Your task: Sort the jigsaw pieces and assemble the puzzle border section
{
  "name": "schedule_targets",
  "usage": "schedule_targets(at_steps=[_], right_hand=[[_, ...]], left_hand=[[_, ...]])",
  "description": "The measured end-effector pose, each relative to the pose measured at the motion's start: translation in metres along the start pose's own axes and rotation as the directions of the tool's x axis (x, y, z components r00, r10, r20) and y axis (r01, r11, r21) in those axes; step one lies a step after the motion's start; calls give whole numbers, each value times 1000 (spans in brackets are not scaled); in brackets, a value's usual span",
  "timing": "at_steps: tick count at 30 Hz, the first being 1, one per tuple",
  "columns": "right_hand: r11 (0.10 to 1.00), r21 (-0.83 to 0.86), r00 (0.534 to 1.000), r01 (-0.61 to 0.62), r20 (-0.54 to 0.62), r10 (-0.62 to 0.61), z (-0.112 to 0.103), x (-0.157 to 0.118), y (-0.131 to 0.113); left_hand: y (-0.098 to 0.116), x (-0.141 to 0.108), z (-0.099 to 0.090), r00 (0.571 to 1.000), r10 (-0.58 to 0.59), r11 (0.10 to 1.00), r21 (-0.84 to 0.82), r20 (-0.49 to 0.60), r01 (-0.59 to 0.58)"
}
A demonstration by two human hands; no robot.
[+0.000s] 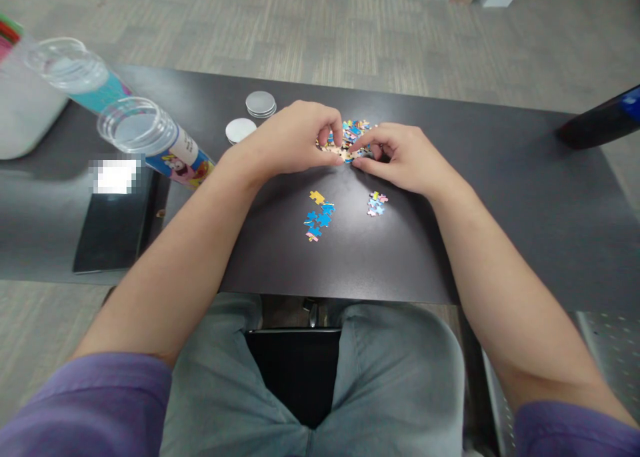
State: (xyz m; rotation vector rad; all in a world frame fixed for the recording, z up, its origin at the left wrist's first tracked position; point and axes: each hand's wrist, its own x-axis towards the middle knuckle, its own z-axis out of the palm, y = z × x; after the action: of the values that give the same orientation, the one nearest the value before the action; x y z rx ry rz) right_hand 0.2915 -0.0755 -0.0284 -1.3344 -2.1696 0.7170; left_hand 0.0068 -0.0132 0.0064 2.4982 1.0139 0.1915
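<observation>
A heap of small colourful puzzle pieces lies on the dark table between my hands. My left hand is at the heap's left side, fingers curled and apart from the thumb, with nothing seen in it. From the right, my right hand reaches into the heap, its index finger stretched over the pieces and its thumb apart below. Nearer me, mostly blue pieces lie in a loose cluster beside a yellow piece. A smaller pastel cluster sits below my right hand.
Two clear jars with printed labels, one behind the other, stand at the left. Round lids lie behind my left wrist. A black tablet-like object rests left of my forearm. A dark cylinder is at the right edge.
</observation>
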Motion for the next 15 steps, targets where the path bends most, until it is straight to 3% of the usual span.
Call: schedule_targets(at_steps=[7, 15], right_hand=[[999, -38, 999, 34, -4, -34, -4, 0, 8], [999, -30, 999, 40, -20, -40, -5, -1, 16]], left_hand=[[8, 3, 14, 1000, 26, 996, 86, -4, -26], [-3, 13, 25, 992, -12, 997, 78, -122, 22]])
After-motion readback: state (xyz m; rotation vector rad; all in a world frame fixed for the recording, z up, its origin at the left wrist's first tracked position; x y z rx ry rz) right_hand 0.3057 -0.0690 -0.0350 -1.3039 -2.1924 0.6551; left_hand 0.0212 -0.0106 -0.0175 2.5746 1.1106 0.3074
